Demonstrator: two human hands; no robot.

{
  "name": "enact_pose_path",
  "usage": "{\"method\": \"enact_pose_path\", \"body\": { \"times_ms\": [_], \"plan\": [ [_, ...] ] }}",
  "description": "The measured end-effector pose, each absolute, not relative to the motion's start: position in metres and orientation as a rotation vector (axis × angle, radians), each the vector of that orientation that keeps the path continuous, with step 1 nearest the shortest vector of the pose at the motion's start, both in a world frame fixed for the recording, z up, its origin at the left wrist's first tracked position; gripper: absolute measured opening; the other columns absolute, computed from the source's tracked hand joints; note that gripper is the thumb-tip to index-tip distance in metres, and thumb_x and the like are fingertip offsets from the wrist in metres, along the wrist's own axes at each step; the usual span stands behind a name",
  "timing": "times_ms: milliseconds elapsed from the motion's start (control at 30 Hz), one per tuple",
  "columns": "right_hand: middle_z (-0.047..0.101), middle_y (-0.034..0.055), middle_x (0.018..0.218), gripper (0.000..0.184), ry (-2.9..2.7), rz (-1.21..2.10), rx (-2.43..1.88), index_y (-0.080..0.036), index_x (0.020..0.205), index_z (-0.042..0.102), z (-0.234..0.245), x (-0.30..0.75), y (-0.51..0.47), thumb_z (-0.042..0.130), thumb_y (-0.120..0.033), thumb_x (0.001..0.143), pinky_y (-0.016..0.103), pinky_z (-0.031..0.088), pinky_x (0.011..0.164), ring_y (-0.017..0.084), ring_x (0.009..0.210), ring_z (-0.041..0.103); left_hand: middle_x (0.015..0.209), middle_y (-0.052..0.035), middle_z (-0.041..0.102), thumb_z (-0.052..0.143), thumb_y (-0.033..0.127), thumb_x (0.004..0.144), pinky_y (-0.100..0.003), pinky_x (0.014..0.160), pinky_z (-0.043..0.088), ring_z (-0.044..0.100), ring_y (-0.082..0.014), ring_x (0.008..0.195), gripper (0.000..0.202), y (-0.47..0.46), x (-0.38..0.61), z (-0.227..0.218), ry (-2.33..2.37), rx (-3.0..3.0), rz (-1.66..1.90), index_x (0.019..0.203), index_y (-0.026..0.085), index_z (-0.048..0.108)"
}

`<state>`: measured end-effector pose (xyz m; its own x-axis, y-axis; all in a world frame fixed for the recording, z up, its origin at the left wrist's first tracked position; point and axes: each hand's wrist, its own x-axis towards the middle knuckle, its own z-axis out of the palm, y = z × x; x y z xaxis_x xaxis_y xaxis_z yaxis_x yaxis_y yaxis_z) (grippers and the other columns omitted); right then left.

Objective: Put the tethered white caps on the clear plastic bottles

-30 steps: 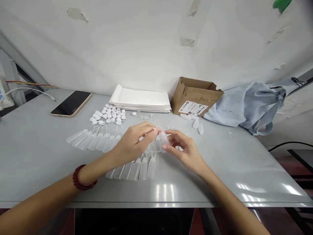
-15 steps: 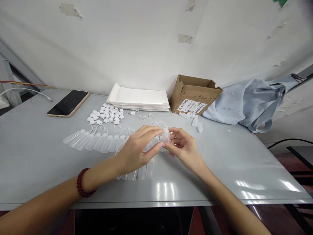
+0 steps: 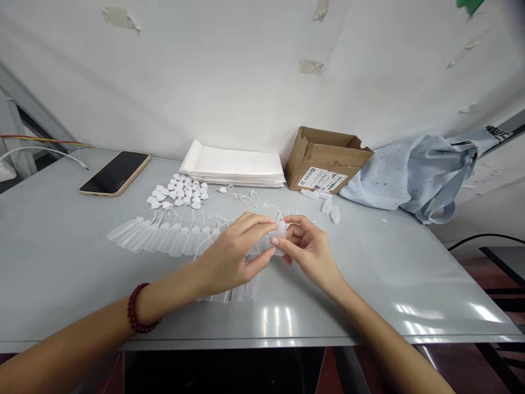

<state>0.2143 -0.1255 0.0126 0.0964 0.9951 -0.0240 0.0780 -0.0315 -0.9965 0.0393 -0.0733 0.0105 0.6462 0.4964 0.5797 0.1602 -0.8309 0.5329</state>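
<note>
A small translucent plastic tube (image 3: 280,231) with a thin white cord loop at its top is held upright between my hands. My right hand (image 3: 309,246) is closed on it, thumb across the front and fingers behind. My left hand (image 3: 233,251) reaches to its left side, index fingertip near the top and thumb near the bottom. Part of the tube is hidden by the fingers. Similar clear tubes (image 3: 164,239) with white cords lie in a row to the left and continue behind my left hand. More tubes (image 3: 238,290) lie below that hand.
White caps (image 3: 180,190) are heaped behind the row. Loose white cords (image 3: 246,197) lie near a stack of white envelopes (image 3: 238,161). A cardboard box (image 3: 328,156) stands against the wall, with a few translucent pieces (image 3: 327,206) before it. A phone (image 3: 116,173) and light-blue cloth (image 3: 402,169) flank these.
The tube has moved slightly down in my hands. My right thumb has slid across its front, and my left thumb has shifted a little lower.
</note>
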Motion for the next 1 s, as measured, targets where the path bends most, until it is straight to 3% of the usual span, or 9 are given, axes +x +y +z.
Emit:
{"method": "enact_pose_path", "body": {
  "times_ms": [367,600,800,1000],
  "plan": [
    [0.057,-0.0075,0.059,0.042,-1.186,1.1,-1.336,-0.02,0.081,0.048,0.0123,0.2098,-0.1284,0.083,-0.034,0.063,0.023,0.044,0.044,0.009,0.043,0.054,0.113,-0.008,0.059,0.069,0.019,0.08,-0.036,0.082,0.052,0.057,-0.0214,0.101,0.056,-0.0775,0.04,0.0045,0.569,2.421,0.89,0.127,0.022,0.038],
    [0.058,-0.0064,0.061,0.042,-1.202,1.125,-1.326,-0.019,0.085,0.05,0.0106,0.2109,-0.1288,0.082,-0.037,0.065,0.024,0.045,0.044,0.01,0.045,0.055,0.111,-0.0093,0.057,0.07,0.019,0.08,-0.037,0.086,0.05,0.052,-0.0217,0.103,0.048,-0.0775,0.0406,0.008,0.52,2.533,0.966,0.12,0.016,0.044],
    [0.06,-0.0033,0.057,0.027,-1.253,1.121,-1.233,-0.017,0.083,0.054,0.0132,0.213,-0.1274,0.057,-0.044,0.088,0.025,0.05,0.05,0.011,0.049,0.059,0.112,-0.011,0.055,0.068,0.019,0.082,-0.037,0.089,0.048,0.051,-0.0216,0.105,0.045,-0.0772,0.0395,0.0109,0.512,2.564,1.007,0.121,0.013,0.047],
    [0.06,-0.0025,0.058,0.028,-1.241,1.113,-1.258,-0.017,0.079,0.056,0.0184,0.2138,-0.1264,0.061,-0.043,0.086,0.025,0.049,0.051,0.011,0.05,0.059,0.113,-0.0111,0.055,0.066,0.018,0.083,-0.035,0.09,0.047,0.05,-0.021,0.104,0.042,-0.0784,0.0394,0.0119,0.506,2.585,0.984,0.12,0.012,0.047]
  ]
}}
